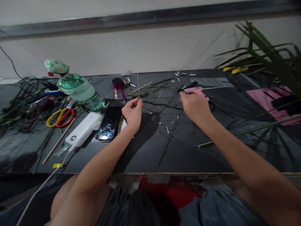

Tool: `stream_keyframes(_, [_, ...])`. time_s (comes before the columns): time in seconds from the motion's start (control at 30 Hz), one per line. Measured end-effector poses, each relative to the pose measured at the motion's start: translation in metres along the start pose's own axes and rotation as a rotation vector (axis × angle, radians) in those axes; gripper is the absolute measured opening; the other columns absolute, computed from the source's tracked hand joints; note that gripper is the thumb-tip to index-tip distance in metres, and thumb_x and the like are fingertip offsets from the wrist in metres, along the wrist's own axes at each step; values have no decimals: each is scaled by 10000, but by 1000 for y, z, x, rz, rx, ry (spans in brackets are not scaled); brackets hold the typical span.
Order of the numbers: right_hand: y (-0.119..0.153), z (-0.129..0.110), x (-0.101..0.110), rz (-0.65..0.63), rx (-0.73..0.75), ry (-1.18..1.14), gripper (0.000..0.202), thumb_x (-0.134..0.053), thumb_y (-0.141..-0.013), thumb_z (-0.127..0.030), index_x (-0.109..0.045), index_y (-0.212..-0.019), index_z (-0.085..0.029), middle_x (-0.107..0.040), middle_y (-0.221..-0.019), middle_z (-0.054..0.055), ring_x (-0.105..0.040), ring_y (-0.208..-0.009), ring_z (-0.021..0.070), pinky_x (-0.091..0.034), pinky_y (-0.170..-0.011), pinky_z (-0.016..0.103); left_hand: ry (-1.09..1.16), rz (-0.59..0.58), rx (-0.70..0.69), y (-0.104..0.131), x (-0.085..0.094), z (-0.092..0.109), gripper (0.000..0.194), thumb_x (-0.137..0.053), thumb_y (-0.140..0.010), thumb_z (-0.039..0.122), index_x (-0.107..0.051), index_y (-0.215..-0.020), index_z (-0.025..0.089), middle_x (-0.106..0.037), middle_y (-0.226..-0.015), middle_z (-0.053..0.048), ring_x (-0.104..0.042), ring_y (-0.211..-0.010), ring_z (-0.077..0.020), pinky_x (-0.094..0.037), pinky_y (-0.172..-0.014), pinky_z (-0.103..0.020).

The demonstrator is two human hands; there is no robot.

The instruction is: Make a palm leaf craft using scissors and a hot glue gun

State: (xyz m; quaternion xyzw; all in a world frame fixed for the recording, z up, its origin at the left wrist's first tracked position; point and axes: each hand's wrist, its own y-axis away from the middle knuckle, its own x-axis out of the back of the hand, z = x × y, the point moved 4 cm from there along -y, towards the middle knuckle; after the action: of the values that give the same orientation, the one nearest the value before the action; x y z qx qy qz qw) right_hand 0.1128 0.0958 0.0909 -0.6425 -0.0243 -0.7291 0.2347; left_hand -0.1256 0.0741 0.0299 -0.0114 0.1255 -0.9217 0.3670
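Note:
My left hand pinches a thin pale stem that stands upright from its fingertips. Over the middle of the dark table, my right hand has its fingers curled together; what they hold, if anything, is hidden. Right behind it lies a pink glue gun with a small red light, and I cannot tell whether the hand touches it. A dark-handled tool lies just beyond. Green stems and a wooden stick lie between the hands.
At left are a green bottle, scissors, a white power bank with a cable, and a phone. A purple-and-black item lies behind. Long leaves and a pink sheet occupy the right. White scraps litter the table.

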Motion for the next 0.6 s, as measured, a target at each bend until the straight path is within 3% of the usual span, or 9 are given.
stream_keyframes(0.13, [-1, 32, -5, 159, -125, -119, 441, -300, -1011, -308, -605, -1246, -93, -679, -924, 184, -602, -819, 231, -338, -667, 311, 52, 44, 121, 1, 0, -1, 154, -736, -687, 218, -743, -825, 150, -681, -717, -14, -534, -545, -78, -448, -484, -201])
stream_keyframes(0.27, [-10, 41, -15, 235, -199, -415, 457, -282, -1005, -326, -622, -1235, -125, -685, -943, 150, -613, -861, 219, -416, -737, 329, 84, 23, 131, 8, -3, 3, 173, -742, -687, 252, -739, -824, 146, -652, -670, -1, -464, -487, -60, -373, -400, -178])
stream_keyframes(0.33, [-18, 33, -24, 216, -234, -589, 490, -237, -1008, -327, -653, -1164, -121, -683, -938, 144, -619, -874, 215, -437, -767, 337, 107, -3, 99, 15, -6, 5, 190, -747, -686, 267, -739, -833, 147, -667, -688, -11, -482, -504, -66, -378, -406, -179])
stream_keyframes(0.47, [-36, -2, -41, 44, -253, -873, 528, -197, -1016, -368, -657, -1059, -112, -654, -811, 129, -602, -753, 193, -446, -707, 313, 34, -116, -35, 34, -10, 15, 191, -739, -713, 314, -747, -829, 162, -694, -729, -26, -562, -586, -93, -424, -475, -196])
stream_keyframes(0.6, [-43, -36, -29, -21, -145, -964, 632, -168, -1002, -572, -622, -851, -160, -597, -714, 92, -560, -680, 174, -420, -678, 294, -148, -143, -184, 40, -8, 20, 169, -719, -747, 314, -757, -830, 172, -689, -688, -18, -599, -652, -118, -483, -605, -235])
